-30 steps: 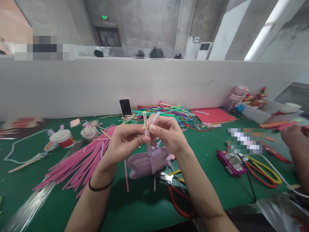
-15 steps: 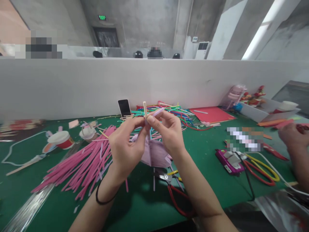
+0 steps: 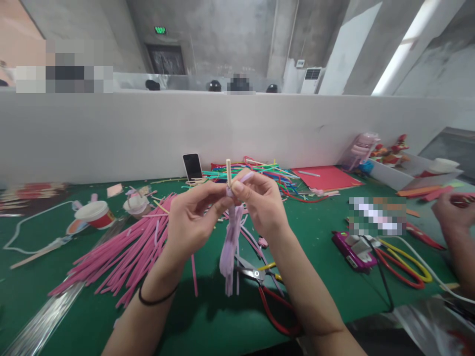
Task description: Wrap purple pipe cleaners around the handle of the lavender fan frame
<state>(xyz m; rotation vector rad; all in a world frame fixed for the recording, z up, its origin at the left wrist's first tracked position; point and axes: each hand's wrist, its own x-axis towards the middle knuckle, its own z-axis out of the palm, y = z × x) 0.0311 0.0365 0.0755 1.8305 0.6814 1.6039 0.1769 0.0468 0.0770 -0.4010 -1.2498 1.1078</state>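
Observation:
My left hand (image 3: 191,220) is closed in a pinch on a thin wooden stick (image 3: 228,170), whose bare end points up. Lavender pipe cleaner (image 3: 248,176) is wound around the stick below that end, and its loose tip sticks out past the fingers of my right hand (image 3: 266,202), pinched against the stick. From the stick hangs a flat lavender piece made of pipe cleaners (image 3: 230,247), seen nearly edge-on. Beneath it on the table lie scissors with red handles (image 3: 276,316) and pliers with yellow handles (image 3: 267,266), partly overlapping.
Pink pipe cleaners (image 3: 122,247) lie in a bundle at left, near a paper cup (image 3: 94,213). Behind are a phone (image 3: 192,167), mixed coloured pipe cleaners (image 3: 256,170) and red paper (image 3: 326,177). At right stand a purple power strip (image 3: 352,251) and another person's hand (image 3: 451,212).
The hanging lavender piece has turned from facing me broadly to nearly edge-on as the stick rotated. Both hands keep their pinch at almost the same place.

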